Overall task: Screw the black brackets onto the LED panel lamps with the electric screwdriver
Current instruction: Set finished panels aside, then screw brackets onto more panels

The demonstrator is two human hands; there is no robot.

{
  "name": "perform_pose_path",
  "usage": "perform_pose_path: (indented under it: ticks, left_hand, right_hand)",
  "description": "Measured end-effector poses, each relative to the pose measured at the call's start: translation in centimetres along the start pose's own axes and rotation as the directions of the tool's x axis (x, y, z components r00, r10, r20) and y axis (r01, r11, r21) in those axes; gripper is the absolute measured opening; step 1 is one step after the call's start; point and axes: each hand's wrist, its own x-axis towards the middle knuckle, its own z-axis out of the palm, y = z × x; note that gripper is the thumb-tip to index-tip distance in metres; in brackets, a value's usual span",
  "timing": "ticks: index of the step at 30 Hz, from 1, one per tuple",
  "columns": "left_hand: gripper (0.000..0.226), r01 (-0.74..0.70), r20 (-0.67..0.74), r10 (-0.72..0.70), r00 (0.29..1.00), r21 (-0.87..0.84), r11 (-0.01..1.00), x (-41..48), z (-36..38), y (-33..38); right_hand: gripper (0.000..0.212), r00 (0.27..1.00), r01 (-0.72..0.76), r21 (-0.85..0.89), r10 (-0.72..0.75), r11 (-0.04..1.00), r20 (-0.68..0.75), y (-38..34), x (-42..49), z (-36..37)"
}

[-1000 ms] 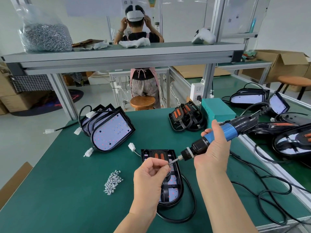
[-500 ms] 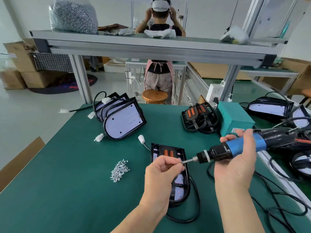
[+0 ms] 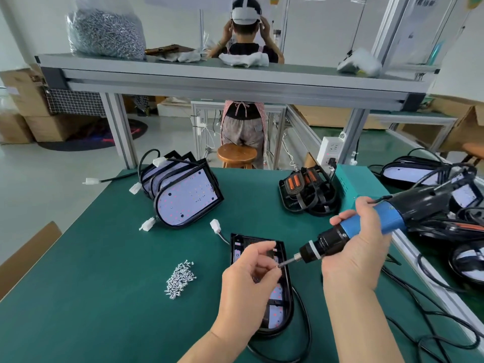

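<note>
Your left hand (image 3: 248, 281) pinches at the bit tip of the electric screwdriver (image 3: 377, 224); your right hand (image 3: 353, 260) grips its blue barrel, tilted steeper than a moment ago. Beneath them lies the black, round-ended LED panel lamp (image 3: 279, 315) near the counter's (image 3: 91, 297) front edge, open green mat left beyond the screws (image 3: 180, 277).

Bare forearms (image 3: 368, 326), left hand (image 3: 246, 284), right hand (image 3: 353, 260)

Small factory assembly workshop — green-matted worktop (image 3: 78, 284) on aluminium framing, overhead shelf (image 3: 209, 74) carrying a bulk bag of screws (image 3: 104, 32), batch of LED panel lamps (image 3: 187, 197) leaning in a stack, cardboard cartons (image 3: 23, 100) by the wall — another person (image 3: 243, 127) at the next station
</note>
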Motion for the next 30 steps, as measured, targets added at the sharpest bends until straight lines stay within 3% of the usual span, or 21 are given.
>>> perform_pose_path:
  ticks: [5,9,12,18,30]
  left_hand:
    - [0.055,-0.093,0.003,0.099,0.995,0.374,0.923,2.1,-1.0,0.5]
    - [0.053,-0.020,-0.091,0.084,0.992,0.548,0.836,4.0,-2.7,-0.7]
    - [0.058,0.078,-0.127,-0.007,0.992,0.567,0.820,4.4,-3.1,-1.8]
    - [0.073,0.204,0.024,-0.256,0.966,0.534,0.821,5.1,-3.2,-2.2]
    - [0.062,0.289,-0.018,-0.305,0.952,0.376,0.880,5.0,-2.6,-3.0]
  right_hand:
    - [0.018,0.997,0.071,-0.040,-0.070,0.997,0.029,0.7,1.2,1.6]
    - [0.022,0.988,0.152,-0.108,-0.147,0.982,0.055,1.4,2.7,2.7]
    - [0.019,0.987,0.148,-0.186,-0.133,0.971,0.090,2.1,3.5,3.1]
    - [0.021,0.981,0.134,-0.270,-0.089,0.954,0.172,4.5,4.1,3.5]
    - [0.019,0.969,0.165,-0.362,-0.083,0.917,0.232,6.9,4.4,3.4]
